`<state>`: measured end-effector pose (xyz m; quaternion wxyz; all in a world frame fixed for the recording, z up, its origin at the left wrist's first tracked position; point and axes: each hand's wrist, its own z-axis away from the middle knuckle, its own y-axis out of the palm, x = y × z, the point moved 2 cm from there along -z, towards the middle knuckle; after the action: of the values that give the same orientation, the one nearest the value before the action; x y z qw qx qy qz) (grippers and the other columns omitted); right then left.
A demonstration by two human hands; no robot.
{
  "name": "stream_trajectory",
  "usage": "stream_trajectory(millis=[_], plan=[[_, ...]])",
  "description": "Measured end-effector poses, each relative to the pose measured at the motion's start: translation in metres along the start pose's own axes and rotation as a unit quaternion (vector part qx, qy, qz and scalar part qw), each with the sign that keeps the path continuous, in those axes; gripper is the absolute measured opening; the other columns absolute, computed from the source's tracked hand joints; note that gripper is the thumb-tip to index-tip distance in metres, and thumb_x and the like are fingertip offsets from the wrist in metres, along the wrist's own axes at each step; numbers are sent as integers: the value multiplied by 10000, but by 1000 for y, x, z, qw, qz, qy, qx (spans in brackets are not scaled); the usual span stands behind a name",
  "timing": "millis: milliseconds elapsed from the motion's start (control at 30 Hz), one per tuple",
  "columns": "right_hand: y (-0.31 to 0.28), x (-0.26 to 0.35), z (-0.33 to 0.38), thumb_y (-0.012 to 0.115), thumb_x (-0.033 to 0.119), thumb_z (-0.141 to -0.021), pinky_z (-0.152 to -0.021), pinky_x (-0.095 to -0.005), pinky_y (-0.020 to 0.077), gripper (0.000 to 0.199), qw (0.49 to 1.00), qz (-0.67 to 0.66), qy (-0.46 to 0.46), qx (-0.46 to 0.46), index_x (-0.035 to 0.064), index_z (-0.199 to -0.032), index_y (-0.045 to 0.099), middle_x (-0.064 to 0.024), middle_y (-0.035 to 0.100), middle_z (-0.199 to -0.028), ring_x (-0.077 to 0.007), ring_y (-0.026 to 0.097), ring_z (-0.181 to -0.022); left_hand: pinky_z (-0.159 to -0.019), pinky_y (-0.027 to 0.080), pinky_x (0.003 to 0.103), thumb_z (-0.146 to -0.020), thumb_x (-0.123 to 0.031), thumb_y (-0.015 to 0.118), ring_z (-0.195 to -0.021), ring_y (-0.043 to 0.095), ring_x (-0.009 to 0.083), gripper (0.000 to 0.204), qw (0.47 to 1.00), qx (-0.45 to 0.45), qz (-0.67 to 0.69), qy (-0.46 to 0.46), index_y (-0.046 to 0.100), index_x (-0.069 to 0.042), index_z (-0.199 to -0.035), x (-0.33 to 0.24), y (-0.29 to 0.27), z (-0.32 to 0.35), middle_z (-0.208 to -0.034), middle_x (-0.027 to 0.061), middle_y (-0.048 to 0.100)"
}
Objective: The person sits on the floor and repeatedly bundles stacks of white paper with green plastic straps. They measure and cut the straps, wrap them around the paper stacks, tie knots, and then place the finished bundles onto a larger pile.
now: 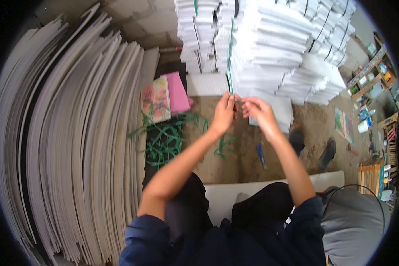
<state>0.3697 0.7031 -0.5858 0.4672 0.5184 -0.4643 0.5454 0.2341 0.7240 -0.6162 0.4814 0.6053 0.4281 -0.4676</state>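
Navy sleeves (147, 232); left fingers (230, 102) clamp green strap (229, 53); right fingers' (251, 106) grip unclear; patterned booklet (158, 92), print unreadable.

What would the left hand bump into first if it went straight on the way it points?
Past the green strap at its fingertips, the left hand would probably meet the tall stack of white sheets; how far behind it stands is unclear.

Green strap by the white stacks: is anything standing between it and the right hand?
No loose object visibly does. Only the left hand, which seems to grip the green strap, is close in; the right hand is just to its right, contact unclear. The blue tool lies on the floor, outside that gap.
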Motion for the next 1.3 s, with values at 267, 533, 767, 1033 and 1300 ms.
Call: stream_trajectory(millis=[267,533,767,1033,1300], plan=[[-35,-157,8,484,72,-844,-649,-252,485,179,991,80,107,5,0,-967,592,-65,587,-793,-128,564,-697,-563,439,323,-841,-88,369,-566,560,209,182,950,105,-281,-89,527,-19,-899,121,-60,11,-620,105,556],[-31,-292,41,536,82,-802,-587,-278,465,168,970,150,189,-31,13,-942,599,-84,620,-746,-142,580,-612,-620,415,331,-877,-151,369,-643,533,228,211,903,144,-365,-175,540,-30,-907,206,-101,50,-681,107,538],[3,-341,35,604,161,-761,-632,-324,451,181,951,271,151,1,8,-850,565,-120,593,-765,-229,568,-710,-625,414,350,-883,-193,392,-662,548,260,217,903,107,-346,-230,548,-43,-895,247,-127,66,-685,130,549],[56,-350,19,622,305,-736,-656,-374,460,283,835,540,38,103,58,-856,554,-111,558,-809,-256,538,-847,-605,417,311,-894,-201,387,-634,540,197,230,901,86,-294,-307,560,-50,-891,261,-125,78,-689,92,555],[7,-327,9,569,200,-807,-562,-323,440,228,964,178,183,-68,-10,-829,484,-127,597,-726,-229,572,-631,-563,402,257,-899,-188,384,-578,489,117,230,946,50,-235,-218,568,-52,-904,258,-138,66,-654,40,529]])
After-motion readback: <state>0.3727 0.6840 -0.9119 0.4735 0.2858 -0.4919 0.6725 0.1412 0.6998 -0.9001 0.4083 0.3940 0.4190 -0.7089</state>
